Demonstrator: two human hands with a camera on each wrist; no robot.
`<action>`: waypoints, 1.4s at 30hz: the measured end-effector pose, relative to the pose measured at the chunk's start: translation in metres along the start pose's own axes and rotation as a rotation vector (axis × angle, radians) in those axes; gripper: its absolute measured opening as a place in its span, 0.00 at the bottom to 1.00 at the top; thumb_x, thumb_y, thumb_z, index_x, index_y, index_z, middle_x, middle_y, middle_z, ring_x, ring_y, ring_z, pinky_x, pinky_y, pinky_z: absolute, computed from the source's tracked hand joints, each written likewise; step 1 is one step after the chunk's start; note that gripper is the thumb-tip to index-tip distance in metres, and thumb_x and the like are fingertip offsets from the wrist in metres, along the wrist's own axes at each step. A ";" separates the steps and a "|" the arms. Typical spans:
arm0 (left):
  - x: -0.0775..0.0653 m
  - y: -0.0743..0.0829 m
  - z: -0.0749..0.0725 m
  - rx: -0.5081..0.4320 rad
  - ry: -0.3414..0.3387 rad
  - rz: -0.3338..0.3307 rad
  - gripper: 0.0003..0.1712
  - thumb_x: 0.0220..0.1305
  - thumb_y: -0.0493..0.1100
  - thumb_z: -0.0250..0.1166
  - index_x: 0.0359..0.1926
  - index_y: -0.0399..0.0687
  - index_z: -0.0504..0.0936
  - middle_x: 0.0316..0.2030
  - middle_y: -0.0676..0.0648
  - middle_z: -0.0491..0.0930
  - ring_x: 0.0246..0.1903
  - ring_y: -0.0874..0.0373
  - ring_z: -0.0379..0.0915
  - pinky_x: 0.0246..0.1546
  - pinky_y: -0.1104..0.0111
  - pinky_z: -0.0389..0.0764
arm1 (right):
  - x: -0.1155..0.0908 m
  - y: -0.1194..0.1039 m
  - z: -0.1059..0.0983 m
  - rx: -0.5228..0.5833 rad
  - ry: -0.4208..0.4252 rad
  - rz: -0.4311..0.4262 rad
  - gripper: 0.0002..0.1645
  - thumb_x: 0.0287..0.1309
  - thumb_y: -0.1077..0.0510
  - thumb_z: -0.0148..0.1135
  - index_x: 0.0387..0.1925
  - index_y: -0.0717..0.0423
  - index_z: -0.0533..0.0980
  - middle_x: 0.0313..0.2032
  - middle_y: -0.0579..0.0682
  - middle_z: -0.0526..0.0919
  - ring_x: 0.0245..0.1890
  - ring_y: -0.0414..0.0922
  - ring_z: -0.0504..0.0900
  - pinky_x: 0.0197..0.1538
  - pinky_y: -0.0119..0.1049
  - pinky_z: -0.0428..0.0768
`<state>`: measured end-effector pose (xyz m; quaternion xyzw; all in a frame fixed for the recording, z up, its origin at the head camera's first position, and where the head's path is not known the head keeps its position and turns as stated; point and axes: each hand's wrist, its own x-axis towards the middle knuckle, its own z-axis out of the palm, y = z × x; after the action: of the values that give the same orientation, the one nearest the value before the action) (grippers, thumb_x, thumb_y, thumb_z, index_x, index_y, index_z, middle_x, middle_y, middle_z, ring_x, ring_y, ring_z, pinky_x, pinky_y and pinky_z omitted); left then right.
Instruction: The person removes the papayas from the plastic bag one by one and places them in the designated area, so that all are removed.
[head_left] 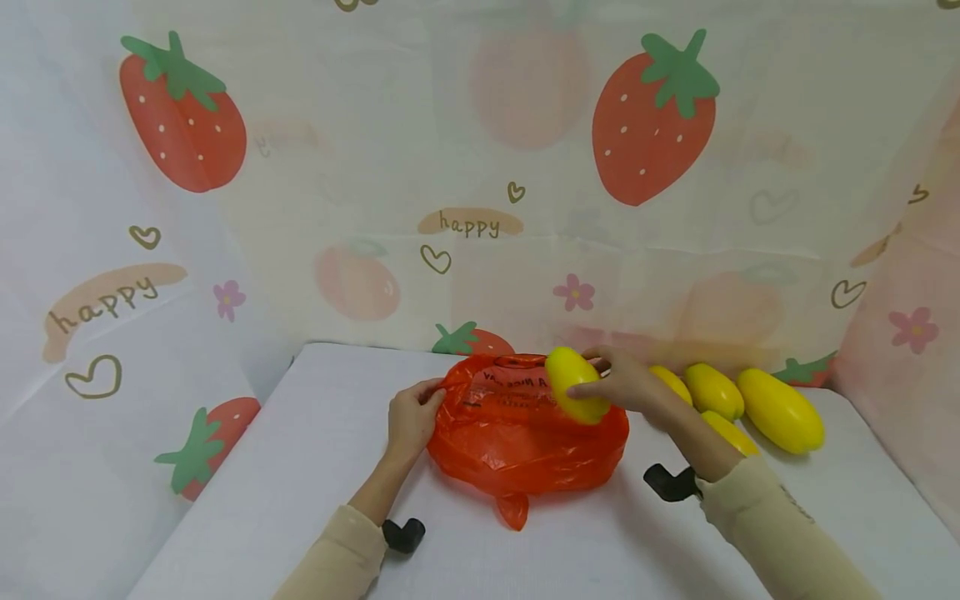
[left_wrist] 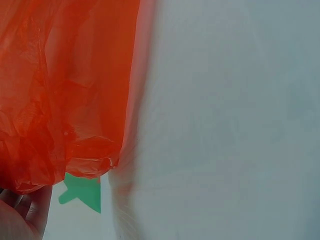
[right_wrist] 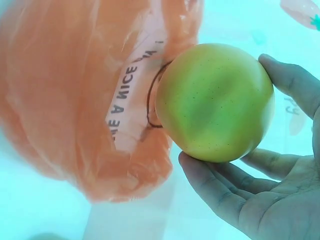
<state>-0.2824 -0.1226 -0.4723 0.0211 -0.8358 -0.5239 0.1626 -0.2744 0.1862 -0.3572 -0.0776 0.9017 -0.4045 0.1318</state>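
A red plastic bag [head_left: 525, 462] with dark printing lies on the white table, its mouth partly spread. At its left edge, my left hand [head_left: 411, 421] pinches the rim between thumb and fingers. My right hand [head_left: 626, 379] grips a yellow mango-like fruit [head_left: 572, 383] over the right side of the bag's mouth. In the right wrist view the fruit [right_wrist: 215, 105] appears end-on, with thumb and fingers on opposite sides. The left wrist view catches only part of the left hand [left_wrist: 22, 215] at the bag's [left_wrist: 95, 90] edge.
Several more yellow fruits [head_left: 780, 412] sit together on the table right of the bag, partly behind the right forearm. A black wrist mount [head_left: 405, 536] shows at the left wrist, another [head_left: 670, 483] at the right. Printed cloth [head_left: 480, 283] walls the back and sides.
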 end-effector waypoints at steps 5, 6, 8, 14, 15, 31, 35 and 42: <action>0.000 0.000 0.000 0.008 0.001 -0.010 0.15 0.67 0.39 0.62 0.52 0.41 0.84 0.46 0.41 0.86 0.44 0.49 0.81 0.51 0.58 0.83 | -0.006 0.004 -0.005 0.040 -0.008 0.000 0.45 0.51 0.45 0.72 0.66 0.57 0.63 0.61 0.62 0.70 0.52 0.54 0.76 0.53 0.44 0.83; 0.000 0.000 0.000 0.009 0.002 -0.010 0.15 0.67 0.39 0.62 0.52 0.41 0.84 0.46 0.41 0.86 0.44 0.49 0.81 0.51 0.58 0.83 | -0.007 0.004 -0.006 0.040 -0.004 -0.005 0.45 0.51 0.45 0.72 0.65 0.57 0.64 0.61 0.62 0.71 0.53 0.54 0.76 0.53 0.44 0.83; 0.000 -0.001 0.000 0.012 0.005 -0.007 0.15 0.67 0.39 0.62 0.52 0.41 0.84 0.46 0.41 0.86 0.44 0.49 0.81 0.51 0.58 0.83 | -0.009 0.006 -0.008 0.027 0.002 -0.032 0.44 0.51 0.45 0.72 0.65 0.58 0.65 0.60 0.62 0.71 0.53 0.55 0.75 0.54 0.44 0.82; 0.000 0.000 -0.001 0.013 0.008 0.000 0.14 0.67 0.38 0.62 0.51 0.41 0.84 0.46 0.41 0.86 0.43 0.49 0.81 0.50 0.57 0.84 | -0.012 0.012 -0.016 -0.023 0.057 -0.149 0.35 0.50 0.48 0.73 0.58 0.57 0.72 0.55 0.60 0.76 0.53 0.56 0.76 0.48 0.43 0.85; 0.000 0.000 -0.001 0.013 0.007 -0.002 0.14 0.67 0.38 0.62 0.51 0.41 0.84 0.46 0.41 0.86 0.43 0.49 0.81 0.50 0.58 0.84 | -0.013 0.014 -0.017 -0.023 0.065 -0.162 0.35 0.50 0.49 0.73 0.57 0.57 0.73 0.55 0.60 0.76 0.52 0.56 0.76 0.47 0.43 0.85; 0.000 0.000 0.000 0.005 0.011 0.009 0.14 0.67 0.38 0.62 0.51 0.40 0.84 0.45 0.40 0.86 0.42 0.49 0.81 0.49 0.58 0.84 | -0.029 0.024 -0.034 0.025 0.060 -0.032 0.43 0.50 0.42 0.72 0.64 0.50 0.65 0.56 0.62 0.73 0.46 0.54 0.77 0.40 0.38 0.85; -0.001 0.000 -0.001 0.001 0.005 0.000 0.14 0.67 0.38 0.61 0.51 0.40 0.84 0.45 0.40 0.86 0.42 0.49 0.81 0.49 0.58 0.84 | -0.032 0.028 -0.038 0.033 0.053 -0.021 0.44 0.50 0.42 0.72 0.65 0.48 0.65 0.57 0.63 0.73 0.44 0.54 0.77 0.36 0.37 0.85; 0.000 -0.001 0.000 0.001 0.001 -0.011 0.15 0.68 0.39 0.61 0.52 0.40 0.84 0.46 0.41 0.86 0.43 0.49 0.81 0.50 0.58 0.84 | -0.038 0.034 -0.043 -0.034 0.072 -0.031 0.46 0.51 0.39 0.70 0.67 0.51 0.64 0.59 0.63 0.74 0.51 0.55 0.76 0.46 0.42 0.85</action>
<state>-0.2821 -0.1233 -0.4731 0.0260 -0.8359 -0.5244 0.1601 -0.2524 0.2488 -0.3490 -0.0791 0.9113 -0.3937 0.0914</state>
